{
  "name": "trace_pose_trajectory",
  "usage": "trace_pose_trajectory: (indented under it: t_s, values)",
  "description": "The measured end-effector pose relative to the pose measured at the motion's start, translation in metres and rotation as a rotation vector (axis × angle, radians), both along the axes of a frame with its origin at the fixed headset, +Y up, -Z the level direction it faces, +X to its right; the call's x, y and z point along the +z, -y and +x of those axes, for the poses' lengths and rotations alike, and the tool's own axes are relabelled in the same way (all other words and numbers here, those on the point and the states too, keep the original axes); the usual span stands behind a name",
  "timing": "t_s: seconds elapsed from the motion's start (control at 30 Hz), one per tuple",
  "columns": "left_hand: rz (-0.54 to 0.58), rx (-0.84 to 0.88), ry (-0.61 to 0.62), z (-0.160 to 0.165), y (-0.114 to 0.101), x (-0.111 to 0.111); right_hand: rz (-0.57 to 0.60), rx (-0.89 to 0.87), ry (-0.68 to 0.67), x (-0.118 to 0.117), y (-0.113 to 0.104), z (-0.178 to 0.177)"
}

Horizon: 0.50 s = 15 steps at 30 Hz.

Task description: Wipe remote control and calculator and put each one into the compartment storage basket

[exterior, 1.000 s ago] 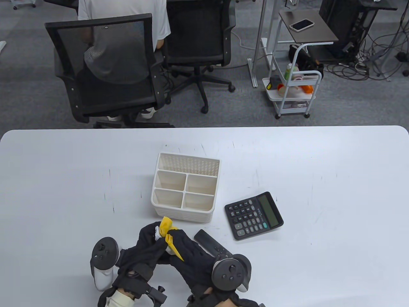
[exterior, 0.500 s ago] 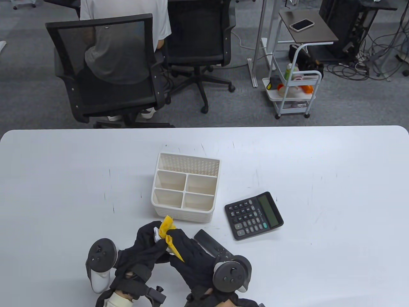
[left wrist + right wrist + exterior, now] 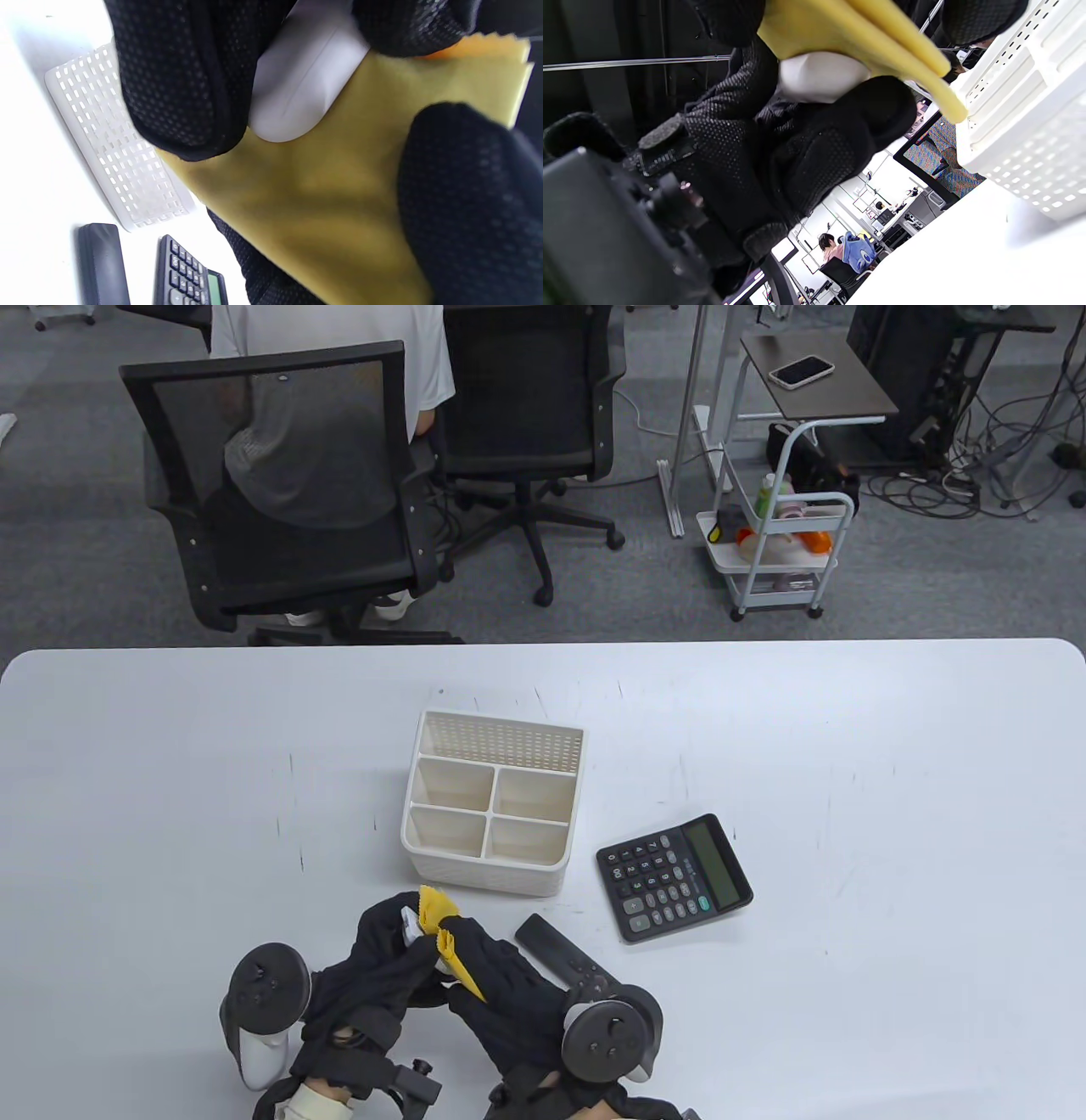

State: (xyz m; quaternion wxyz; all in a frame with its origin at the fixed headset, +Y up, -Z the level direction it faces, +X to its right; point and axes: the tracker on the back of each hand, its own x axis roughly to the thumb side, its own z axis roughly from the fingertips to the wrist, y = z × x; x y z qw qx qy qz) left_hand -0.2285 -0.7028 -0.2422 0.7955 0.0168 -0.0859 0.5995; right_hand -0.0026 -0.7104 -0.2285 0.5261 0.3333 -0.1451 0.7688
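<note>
My left hand [image 3: 392,937] grips a small white remote control [image 3: 410,923] just in front of the basket. My right hand [image 3: 475,963] pinches a yellow cloth [image 3: 437,909] folded over the remote's far end. In the left wrist view the cloth [image 3: 339,203] wraps the white remote [image 3: 297,80] between gloved fingers [image 3: 178,76]. The right wrist view shows the same remote [image 3: 818,76] under the cloth [image 3: 840,29]. A black calculator [image 3: 674,876] lies flat to the right of the white compartment basket [image 3: 413,814], whose compartments hold nothing.
A black remote control [image 3: 551,948] lies on the table beside my right hand, partly under its tracker [image 3: 611,1039]. Beyond the table's far edge stand office chairs [image 3: 280,483], one with a seated person, and a small white cart [image 3: 780,551].
Both hands have drifted slightly toward the table's near edge and left, with the cloth sliding a little along the white remote. Calculator, black remote and basket have not moved.
</note>
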Motion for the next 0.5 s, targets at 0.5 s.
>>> trace_pose_trajectory:
  t_s: [0.5]
  values:
    - [0.013,-0.018,0.001,-0.0038,-0.0007,-0.0008,-0.012,-0.017,-0.018,0.0004,-0.0009,0.0008]
